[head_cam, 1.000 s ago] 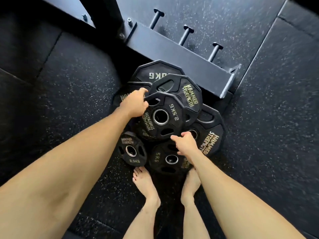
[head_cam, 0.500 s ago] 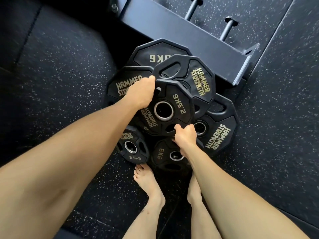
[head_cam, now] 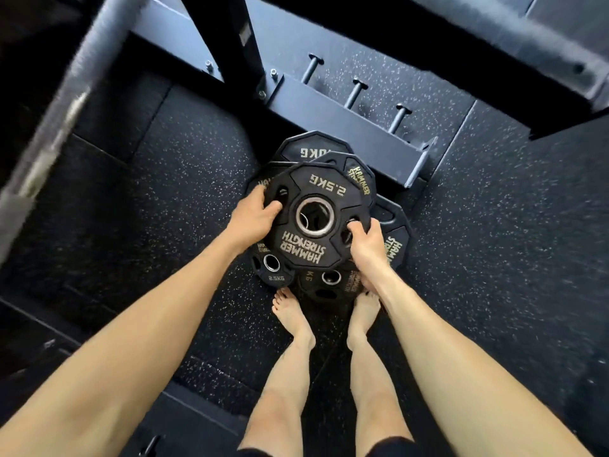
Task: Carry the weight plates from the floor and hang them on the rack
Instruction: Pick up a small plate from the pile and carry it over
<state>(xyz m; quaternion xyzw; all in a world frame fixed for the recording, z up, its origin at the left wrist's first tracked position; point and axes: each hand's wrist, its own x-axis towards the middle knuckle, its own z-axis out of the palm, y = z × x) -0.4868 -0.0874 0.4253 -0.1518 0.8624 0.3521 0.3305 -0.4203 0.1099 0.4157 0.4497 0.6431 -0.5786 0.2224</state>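
Both hands on one 2.5KG plate (head_cam: 318, 212), held flat above the pile with its face up toward the camera. Left hand (head_cam: 252, 219) grips the left rim, thumb lying across the face by a grip slot; right hand (head_cam: 367, 240) grips the lower-right rim, thumb curled into a slot. The plate is a many-sided black disc with a matte rubber coating, gold raised lettering, oval grip cutouts and a shiny steel ring lining the centre bore. "2.5KG" reads upside down at the far edge and "HAMMER STRENGTH" upside down at the near edge, so the text's top points toward the person; the bore axis runs roughly vertical, toward the camera. Beneath it, the pile of plates (head_cam: 392, 225) lies overlapping on the floor (head_cam: 164, 192), which is black rubber matting with pale speckle and visible tile seams. The same black coating and gold text show on a large plate (head_cam: 309, 146) at the far side marked "…0KG", a small 2.5KG plate (head_cam: 273, 268) near the left foot, and another plate (head_cam: 329, 282) by the right foot. The rack (head_cam: 346, 127) is grey painted steel box section, bolted at the upright, with three round pegs (head_cam: 357, 92) with flat caps sticking out on its far side. Bare feet (head_cam: 290, 311) stand just beside the pile.
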